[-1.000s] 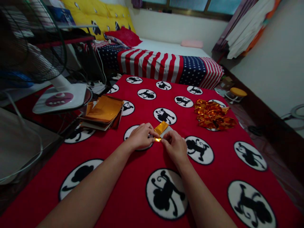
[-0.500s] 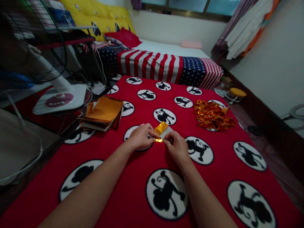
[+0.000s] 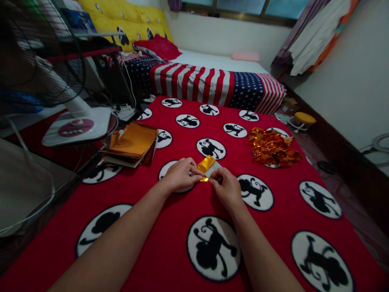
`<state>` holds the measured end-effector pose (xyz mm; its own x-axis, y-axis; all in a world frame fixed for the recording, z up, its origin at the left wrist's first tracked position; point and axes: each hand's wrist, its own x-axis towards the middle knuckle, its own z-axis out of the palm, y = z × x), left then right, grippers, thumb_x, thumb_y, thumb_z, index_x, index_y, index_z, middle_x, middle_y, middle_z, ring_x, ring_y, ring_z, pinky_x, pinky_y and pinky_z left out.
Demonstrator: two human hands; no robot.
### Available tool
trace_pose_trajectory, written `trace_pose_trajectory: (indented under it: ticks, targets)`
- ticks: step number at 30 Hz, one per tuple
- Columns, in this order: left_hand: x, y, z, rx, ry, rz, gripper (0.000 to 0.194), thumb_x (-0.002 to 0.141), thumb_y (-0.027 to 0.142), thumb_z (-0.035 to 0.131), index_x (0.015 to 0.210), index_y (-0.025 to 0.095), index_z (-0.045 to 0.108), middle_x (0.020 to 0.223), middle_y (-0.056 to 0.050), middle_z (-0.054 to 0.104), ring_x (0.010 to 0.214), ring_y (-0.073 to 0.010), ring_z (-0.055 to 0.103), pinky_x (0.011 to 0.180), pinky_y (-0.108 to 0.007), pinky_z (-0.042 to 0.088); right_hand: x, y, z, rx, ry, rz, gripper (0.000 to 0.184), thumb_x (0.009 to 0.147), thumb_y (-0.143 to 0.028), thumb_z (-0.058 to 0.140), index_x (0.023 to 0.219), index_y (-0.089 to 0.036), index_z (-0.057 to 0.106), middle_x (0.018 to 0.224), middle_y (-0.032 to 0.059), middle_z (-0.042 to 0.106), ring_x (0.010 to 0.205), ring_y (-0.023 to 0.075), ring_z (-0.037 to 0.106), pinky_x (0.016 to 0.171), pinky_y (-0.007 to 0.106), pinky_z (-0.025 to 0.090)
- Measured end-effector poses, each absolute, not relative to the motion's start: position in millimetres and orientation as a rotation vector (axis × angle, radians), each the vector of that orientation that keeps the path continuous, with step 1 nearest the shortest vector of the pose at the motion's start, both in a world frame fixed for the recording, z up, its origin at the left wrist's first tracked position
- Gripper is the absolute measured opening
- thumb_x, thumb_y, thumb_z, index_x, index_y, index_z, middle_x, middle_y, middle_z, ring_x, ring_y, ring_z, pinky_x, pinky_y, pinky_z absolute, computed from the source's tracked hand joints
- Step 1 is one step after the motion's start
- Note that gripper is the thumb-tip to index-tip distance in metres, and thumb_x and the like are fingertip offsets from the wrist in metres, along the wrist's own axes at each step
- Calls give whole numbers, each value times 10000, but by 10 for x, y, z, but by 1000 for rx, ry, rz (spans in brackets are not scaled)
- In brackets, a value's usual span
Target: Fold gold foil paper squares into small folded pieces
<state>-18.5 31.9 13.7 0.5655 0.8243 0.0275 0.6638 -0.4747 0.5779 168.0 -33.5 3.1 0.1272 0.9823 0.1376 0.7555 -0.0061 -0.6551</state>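
A small sheet of gold foil paper, partly folded, lies on the red cloth between my hands; its pale underside shows on the right. My left hand pinches its near left edge with thumb and fingertips. On the right edge, the thumb and index finger of my right hand are closed. A narrow folded gold strip faces me between the two thumbs. Fingers cover parts of both side edges. To the left lies a stack of gold paper sheets, and to the right a heap of folded gold foil pieces.
The red cloth with monkey circles spreads beneath everything. A fan with a white base stands at the left. Behind are a bed with a striped cover and a red pillow. A yellow stool is at the right.
Both hands stay almost in place on the foil paper. The gold strip between the thumbs looks slightly narrower; little else differs.
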Motion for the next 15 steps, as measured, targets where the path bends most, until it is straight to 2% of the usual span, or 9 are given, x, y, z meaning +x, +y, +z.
trace_pose_trajectory:
  ticks: [2,6,9,11,15]
  targets:
    - [-166,301,146,2281,1219,419,196,765,327,666,931,326,770,962,-23,598,896,-183,540,819,-296,436,1677,-333,37,-1808,-1678,484,24,730,-214,591,746,-225,576,727,-20,624,628,138,541,566,247,343]
    - [-195,318,156,2304,1147,405,246,745,225,657,935,334,767,964,-22,598,908,-175,550,870,-297,428,1679,-323,39,-1814,-1681,494,28,722,-220,598,731,-222,571,722,-18,621,622,137,539,562,245,343]
    - [-231,359,163,2273,1068,441,229,708,187,653,874,290,774,976,-22,623,909,-166,576,888,-279,433,1682,-319,35,-1813,-1678,512,31,722,-223,596,726,-221,565,710,-20,614,624,137,539,565,243,344]
    - [-230,382,158,2147,1077,467,165,715,249,659,849,234,755,933,-27,663,852,-161,604,811,-261,464,1682,-320,28,-1813,-1672,516,33,721,-225,595,729,-221,564,715,-20,615,625,136,538,566,241,346]
    - [-155,377,102,1892,1286,628,251,760,404,637,879,184,663,819,-31,706,696,-156,626,615,-238,459,1682,-327,17,-1807,-1657,495,29,720,-218,587,741,-222,569,728,-21,617,621,133,534,569,240,350]
